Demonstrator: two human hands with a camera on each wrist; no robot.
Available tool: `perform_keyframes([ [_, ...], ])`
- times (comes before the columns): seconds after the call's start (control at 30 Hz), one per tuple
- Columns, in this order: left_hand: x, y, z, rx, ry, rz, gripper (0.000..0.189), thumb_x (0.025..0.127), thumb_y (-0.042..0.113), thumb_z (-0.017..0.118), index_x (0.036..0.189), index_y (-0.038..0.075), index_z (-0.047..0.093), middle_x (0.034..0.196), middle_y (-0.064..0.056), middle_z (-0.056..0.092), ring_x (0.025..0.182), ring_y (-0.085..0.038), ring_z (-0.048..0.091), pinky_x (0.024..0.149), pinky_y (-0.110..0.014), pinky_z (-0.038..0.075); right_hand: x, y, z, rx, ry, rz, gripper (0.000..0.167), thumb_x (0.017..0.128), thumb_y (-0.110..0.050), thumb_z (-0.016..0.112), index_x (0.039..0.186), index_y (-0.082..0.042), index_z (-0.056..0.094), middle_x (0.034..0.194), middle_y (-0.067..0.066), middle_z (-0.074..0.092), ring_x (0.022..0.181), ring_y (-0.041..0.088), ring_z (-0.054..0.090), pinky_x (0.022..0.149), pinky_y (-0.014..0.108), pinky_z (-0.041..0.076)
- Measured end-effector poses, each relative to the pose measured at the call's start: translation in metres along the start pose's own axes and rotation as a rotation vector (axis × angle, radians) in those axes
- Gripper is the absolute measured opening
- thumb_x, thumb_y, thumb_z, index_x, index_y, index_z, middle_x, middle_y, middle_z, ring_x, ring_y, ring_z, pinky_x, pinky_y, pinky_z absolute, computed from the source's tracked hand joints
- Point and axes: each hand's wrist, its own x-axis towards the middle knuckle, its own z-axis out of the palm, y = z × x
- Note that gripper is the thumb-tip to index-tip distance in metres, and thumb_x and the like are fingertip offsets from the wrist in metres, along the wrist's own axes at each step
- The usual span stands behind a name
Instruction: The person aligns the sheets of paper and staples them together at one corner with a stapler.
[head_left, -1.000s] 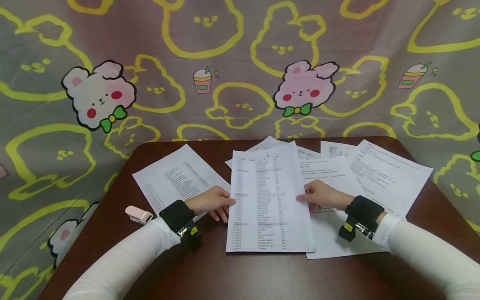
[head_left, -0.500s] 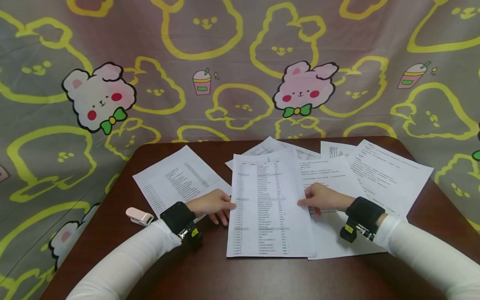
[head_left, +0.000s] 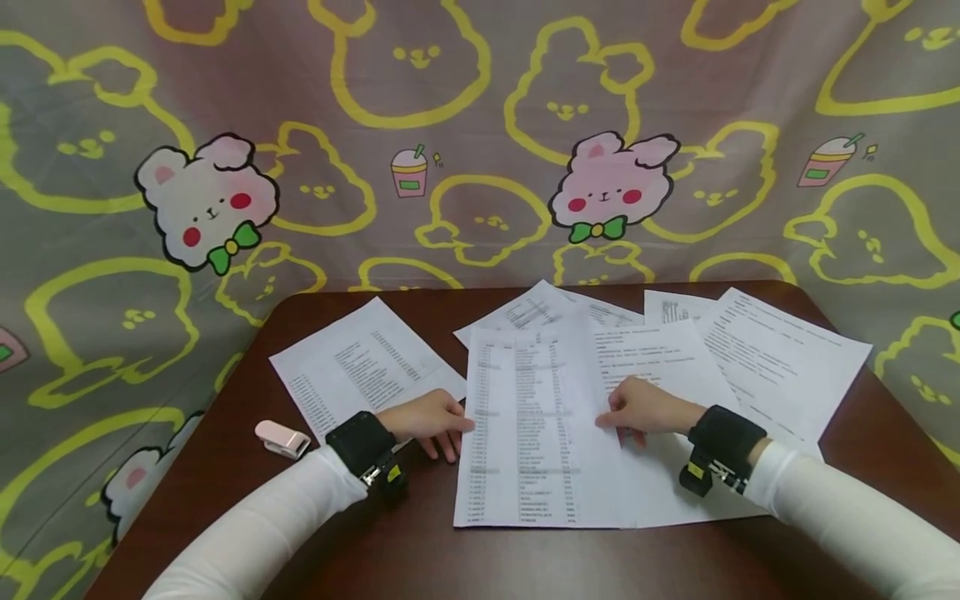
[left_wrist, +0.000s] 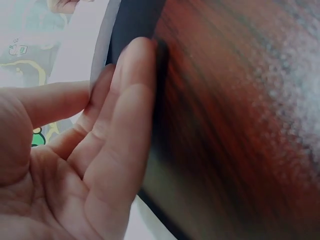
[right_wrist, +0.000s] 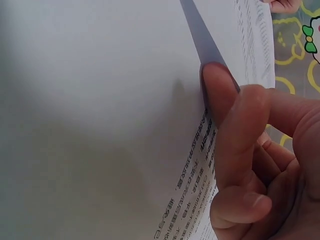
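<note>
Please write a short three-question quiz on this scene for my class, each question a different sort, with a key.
1. True or false: the left hand and the right hand both pinch the middle paper.

2. Multiple choice: where is the pink item?
A) on the middle paper
B) by the left sleeve
C) in the right hand

3. Fill in the colour: the wrist bands are ____.

Key:
1. True; they pinch opposite side edges.
2. B
3. black

A cartoon-printed grey cloth point(head_left: 480, 50) hangs behind a dark reddish-brown table point(head_left: 525, 567).
</note>
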Motion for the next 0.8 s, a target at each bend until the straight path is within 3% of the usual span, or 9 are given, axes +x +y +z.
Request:
perform_keyframes([
  [0.4, 0.0049, 0.0007, 0.0022, 0.014, 0.004, -0.015, 0.023, 0.097, 0.014, 0.058, 0.082, 0.002, 0.07, 0.066, -0.008, 0.067, 0.057, -0.017, 0.066, 0.048, -0.025, 0.05, 0.0015, 0.0037, 0.0002, -0.023, -0.01, 0.004, 0.022, 0.09, -0.022, 0.071, 0.072, -0.01, 0.068, 0.056, 0.002, 0.062, 0.04, 0.013, 0.05, 0.043, 0.022, 0.03],
  [0.8, 0.0083, 0.0009, 0.007, 0.053, 0.049, -0.049, 0.024, 0.096, 0.013, 0.059, 0.076, 0.002, 0.068, 0.06, -0.008, 0.065, 0.048, -0.014, 0.061, 0.046, -0.024, 0.049, 0.0022, 0.0026, 0.0029, -0.07, 0.003, 0.042, 0.024, 0.089, -0.025, 0.072, 0.07, -0.011, 0.066, 0.054, 0.002, 0.06, 0.04, 0.013, 0.049, 0.044, 0.022, 0.029],
])
